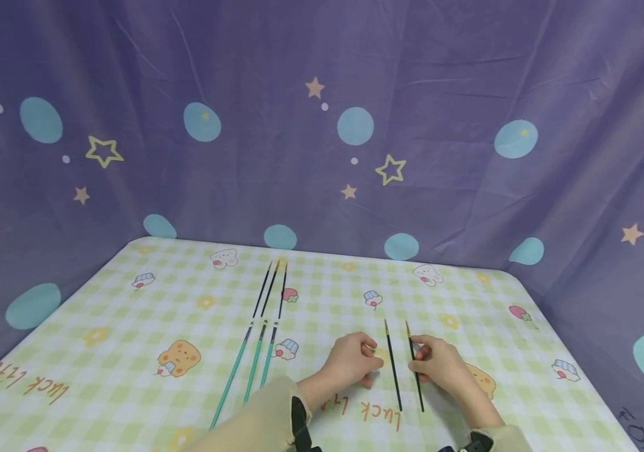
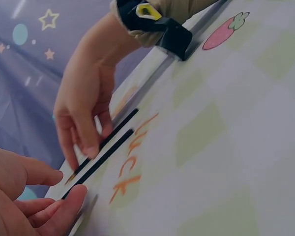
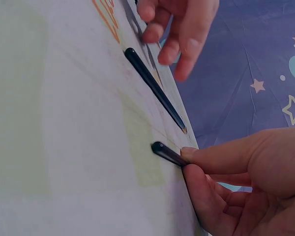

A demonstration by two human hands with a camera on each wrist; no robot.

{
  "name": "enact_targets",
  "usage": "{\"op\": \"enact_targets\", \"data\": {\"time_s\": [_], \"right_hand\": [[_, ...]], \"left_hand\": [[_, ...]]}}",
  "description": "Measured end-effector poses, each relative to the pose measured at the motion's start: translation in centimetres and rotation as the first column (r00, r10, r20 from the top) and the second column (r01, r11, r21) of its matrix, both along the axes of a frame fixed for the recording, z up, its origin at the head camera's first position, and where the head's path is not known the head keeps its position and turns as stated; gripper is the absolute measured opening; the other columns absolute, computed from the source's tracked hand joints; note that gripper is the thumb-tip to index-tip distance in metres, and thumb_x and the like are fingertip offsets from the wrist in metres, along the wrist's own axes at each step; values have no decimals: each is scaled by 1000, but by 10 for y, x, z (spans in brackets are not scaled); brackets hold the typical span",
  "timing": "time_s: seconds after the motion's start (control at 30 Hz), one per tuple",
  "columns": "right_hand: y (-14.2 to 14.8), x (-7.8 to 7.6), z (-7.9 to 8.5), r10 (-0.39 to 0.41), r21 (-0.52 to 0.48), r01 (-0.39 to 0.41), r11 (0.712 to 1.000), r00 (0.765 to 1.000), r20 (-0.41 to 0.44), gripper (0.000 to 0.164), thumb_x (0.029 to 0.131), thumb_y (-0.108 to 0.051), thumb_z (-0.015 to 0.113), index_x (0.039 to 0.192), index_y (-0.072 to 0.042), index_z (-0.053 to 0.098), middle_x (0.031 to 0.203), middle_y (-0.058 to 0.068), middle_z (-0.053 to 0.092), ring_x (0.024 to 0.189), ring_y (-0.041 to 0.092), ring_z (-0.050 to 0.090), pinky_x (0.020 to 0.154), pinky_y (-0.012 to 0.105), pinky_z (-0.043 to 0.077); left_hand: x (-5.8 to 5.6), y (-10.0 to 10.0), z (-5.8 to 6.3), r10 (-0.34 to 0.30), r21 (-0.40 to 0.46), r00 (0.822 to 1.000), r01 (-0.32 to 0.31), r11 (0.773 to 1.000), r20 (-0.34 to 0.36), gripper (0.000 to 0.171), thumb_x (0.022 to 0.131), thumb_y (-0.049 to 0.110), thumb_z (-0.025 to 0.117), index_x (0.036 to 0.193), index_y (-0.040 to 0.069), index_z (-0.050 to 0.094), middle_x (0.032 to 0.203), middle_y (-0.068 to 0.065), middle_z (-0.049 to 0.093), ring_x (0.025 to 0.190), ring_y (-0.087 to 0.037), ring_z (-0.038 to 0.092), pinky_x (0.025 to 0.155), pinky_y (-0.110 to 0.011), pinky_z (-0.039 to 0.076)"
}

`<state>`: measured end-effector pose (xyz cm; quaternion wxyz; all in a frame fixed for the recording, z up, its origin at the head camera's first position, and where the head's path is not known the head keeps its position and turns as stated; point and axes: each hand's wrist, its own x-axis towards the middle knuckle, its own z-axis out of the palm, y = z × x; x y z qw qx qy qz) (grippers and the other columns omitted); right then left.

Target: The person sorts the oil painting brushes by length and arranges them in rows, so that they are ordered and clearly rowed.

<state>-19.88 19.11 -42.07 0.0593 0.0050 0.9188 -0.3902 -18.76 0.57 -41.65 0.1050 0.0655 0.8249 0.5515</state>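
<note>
My right hand [image 1: 440, 364] pinches a thin black-handled paintbrush [image 1: 419, 390] between thumb and fingers, its pale pointed tip toward the far side. The right wrist view shows the thumb and a finger on the handle, with the dark butt end [image 3: 160, 147] sticking out. A second black paintbrush [image 1: 394, 371] lies roughly parallel, just to the left. Beside that one is my left hand [image 1: 353, 360], its fingers loosely bent and holding nothing. In the left wrist view, the left thumb and fingers [image 2: 71, 206] are spread apart near the brush's tip end.
Farther left, three black brushes [image 1: 268, 290] lie side by side toward the back. Three teal-handled brushes [image 1: 255, 358] lie in front of them, partly behind my left sleeve [image 1: 260, 420]. A checked, printed cloth [image 1: 130, 314] covers the table; a purple curtain [image 1: 277, 157] hangs behind.
</note>
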Motion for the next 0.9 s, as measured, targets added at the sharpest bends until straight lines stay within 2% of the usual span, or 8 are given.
{"op": "enact_targets", "data": {"time_s": [0.1, 0.3, 0.53, 0.7, 0.9], "right_hand": [[0, 1, 0, 4, 3, -4, 1000, 1000, 0, 53, 74, -1, 70, 124, 1, 52, 72, 3, 53, 51, 12, 53, 48, 25, 48], [1, 0, 0, 0, 11, 0, 1000, 1000, 2, 53, 74, -2, 70, 124, 1, 52, 72, 2, 53, 52, 12, 54, 49, 25, 48], [1, 1, 0, 4, -4, -4, 1000, 1000, 4, 53, 74, -2, 70, 124, 0, 52, 71, 2, 53, 52, 12, 53, 48, 26, 47], [1, 0, 0, -2, 4, 2, 1000, 1000, -2, 53, 74, -2, 70, 123, 0, 53, 71, 2, 53, 52, 12, 53, 48, 25, 48], [2, 0, 0, -2, 11, 2, 1000, 1000, 6, 53, 74, -2, 70, 124, 1, 52, 71, 2, 53, 51, 12, 53, 49, 25, 48]], "left_hand": [[0, 10, -2, -6, 21, 1000, 6, 1000, 14, 29, 77, 7, 69, 103, 1, 58, 74, 0, 54, 43, -12, 56, 42, -25, 49], [-1, 25, -7, 7, 16, 1000, -7, 1000, -7, 33, 76, 6, 69, 104, 1, 54, 73, 0, 54, 41, -13, 56, 40, -24, 48], [2, 31, -8, 42, -105, 996, -50, 993, -78, 32, 73, 6, 70, 101, 1, 55, 69, 2, 50, 37, -11, 53, 48, -20, 46], [3, 33, -8, 28, -169, 992, -49, 984, -123, 35, 72, 10, 73, 100, 1, 54, 68, 2, 47, 37, -8, 51, 55, -20, 45], [2, 35, -9, 10, -242, 988, -47, 969, -151, 37, 70, 16, 75, 98, 3, 54, 69, 1, 44, 55, -10, 46, 55, -23, 41]]}}
